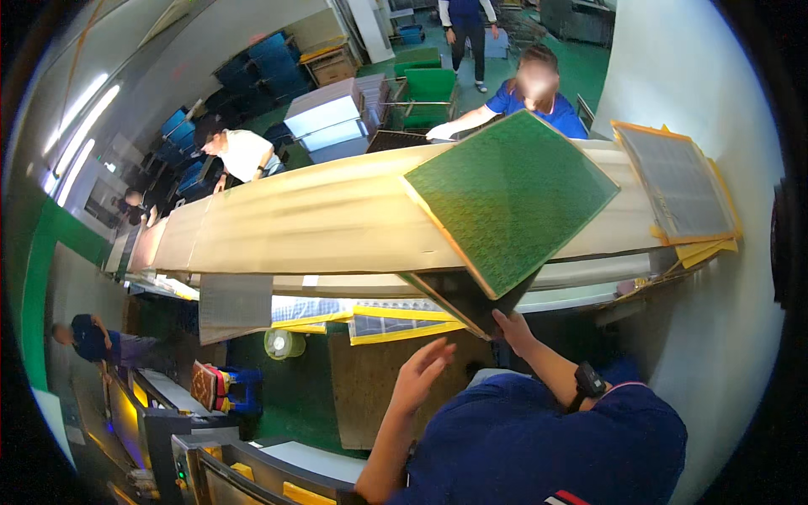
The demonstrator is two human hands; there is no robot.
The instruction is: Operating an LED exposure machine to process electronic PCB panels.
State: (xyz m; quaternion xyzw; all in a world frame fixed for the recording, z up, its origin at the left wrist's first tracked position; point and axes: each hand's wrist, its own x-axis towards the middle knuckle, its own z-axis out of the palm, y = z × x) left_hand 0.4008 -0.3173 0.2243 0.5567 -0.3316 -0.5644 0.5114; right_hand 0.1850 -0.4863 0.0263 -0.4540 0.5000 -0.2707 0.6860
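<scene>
A square green panel [513,202] with an orange-tan edge is tilted over the conveyor belt [320,219], one corner toward me. Beneath it shows part of a dark flat panel [465,296], mostly covered by the green one. My right hand [513,330] grips the dark panel at its near lower edge; whether the two panels touch is hard to tell. Off to the left, my left hand [423,373] is raised in the air with fingers apart, holding nothing. A dark band with a black device [590,380] is on my right wrist.
A yellow-edged grey screen frame [676,185] leans at the belt's right end. Across the belt, a blue-shirted person [539,94] reaches toward it; another in white [244,153] stands farther left. Yellow-edged frames [404,324] lie below the belt. Machinery [227,467] stands at lower left.
</scene>
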